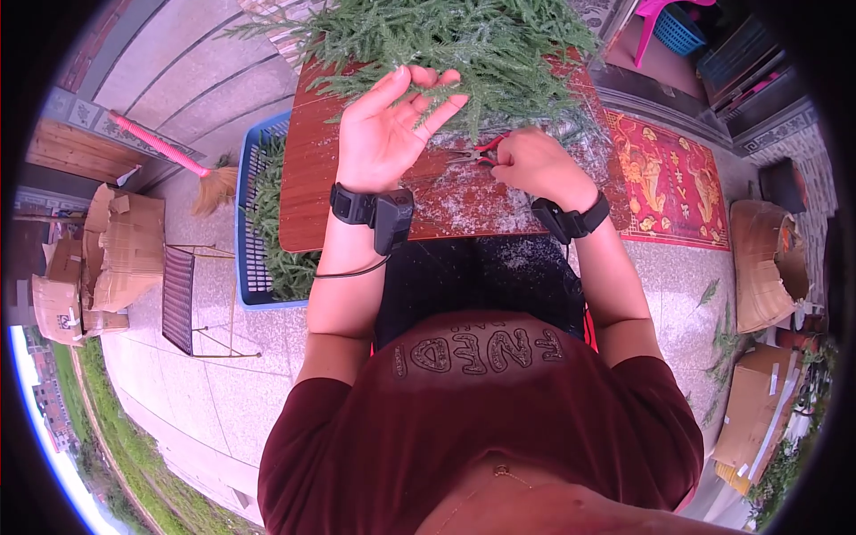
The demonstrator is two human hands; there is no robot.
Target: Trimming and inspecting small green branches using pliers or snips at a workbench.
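A big heap of green artificial pine branches (455, 40) covers the far part of the brown wooden table (308, 196). My left hand (383, 129) is raised at the heap's near edge, palm turned up, its fingers curled round a pine sprig (439, 93). To the right and lower, my right hand (541, 165) is closed on red-handled pliers (489, 150). Their metal jaws point left, just over the tabletop, with nothing visible between them. White flakes and bits of green are scattered on the table and my dark trousers. Both wrists wear black straps with small devices.
A blue plastic basket (241, 209) holding more branches stands against the table's left side. Beyond it are a small metal rack (178, 299), a broom (214, 192) and torn cardboard boxes (125, 250). On the right lie a red patterned mat (673, 183) and another carton (758, 267).
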